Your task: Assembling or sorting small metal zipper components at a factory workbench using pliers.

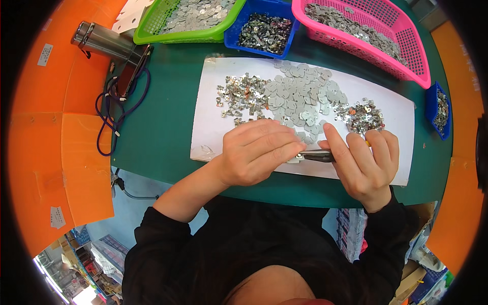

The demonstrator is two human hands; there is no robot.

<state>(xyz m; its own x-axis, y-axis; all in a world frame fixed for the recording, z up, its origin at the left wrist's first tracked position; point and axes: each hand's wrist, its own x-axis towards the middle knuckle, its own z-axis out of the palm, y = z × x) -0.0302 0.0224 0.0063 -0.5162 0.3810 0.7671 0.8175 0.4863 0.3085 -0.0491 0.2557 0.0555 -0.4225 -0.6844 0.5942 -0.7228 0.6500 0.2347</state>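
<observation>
My right hand [366, 162] is closed around a pair of pliers [317, 155] with dark jaws that point left. Closed at the fingertips, my left hand [259, 150] holds a small flat metal plate [296, 159] at the tip of the jaws; most of that plate is hidden by the fingers. Both hands are over the near part of a white board [207, 122]. Just beyond them lies a pile of grey flat metal plates [300, 94]. Small shiny metal clips [241, 94] are heaped to its left, and more small metal pieces [365, 116] to its right.
Along the far edge of the green table [168, 117] stand a green basket [147, 33], a blue bin [231, 38] and a pink basket [422, 61], all with metal parts. A smaller blue bin [436, 124] is at right. A steel flask [104, 40] and a dark cord [147, 89] are at left.
</observation>
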